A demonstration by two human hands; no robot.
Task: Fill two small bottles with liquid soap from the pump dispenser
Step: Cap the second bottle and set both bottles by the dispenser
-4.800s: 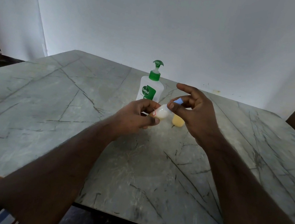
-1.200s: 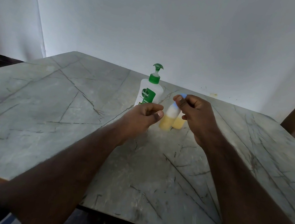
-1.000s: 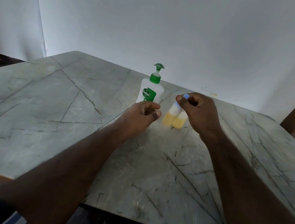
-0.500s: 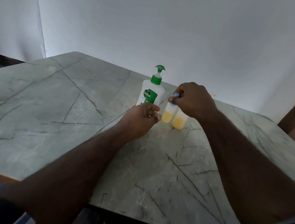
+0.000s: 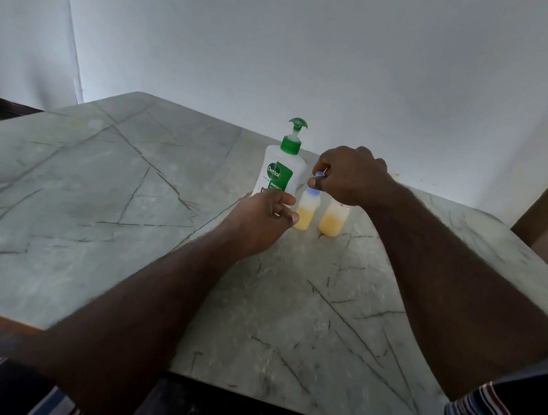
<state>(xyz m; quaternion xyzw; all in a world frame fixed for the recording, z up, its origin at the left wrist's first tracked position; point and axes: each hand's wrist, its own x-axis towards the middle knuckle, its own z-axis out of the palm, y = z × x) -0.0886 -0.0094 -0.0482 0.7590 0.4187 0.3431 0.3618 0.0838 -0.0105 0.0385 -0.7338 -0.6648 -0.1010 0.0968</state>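
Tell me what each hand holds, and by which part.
The right hand pinches the blue cap of the left small bottle. The left hand holds nothing.

The pump dispenser (image 5: 278, 176) carries a green label — "Dettol", with "ORIGINAL" beneath it.

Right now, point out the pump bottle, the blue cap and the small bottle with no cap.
pump bottle (image 5: 278, 176), head view, green label.
blue cap (image 5: 319, 175), head view, top edge.
uncapped small bottle (image 5: 332, 223), head view, yellow soap.
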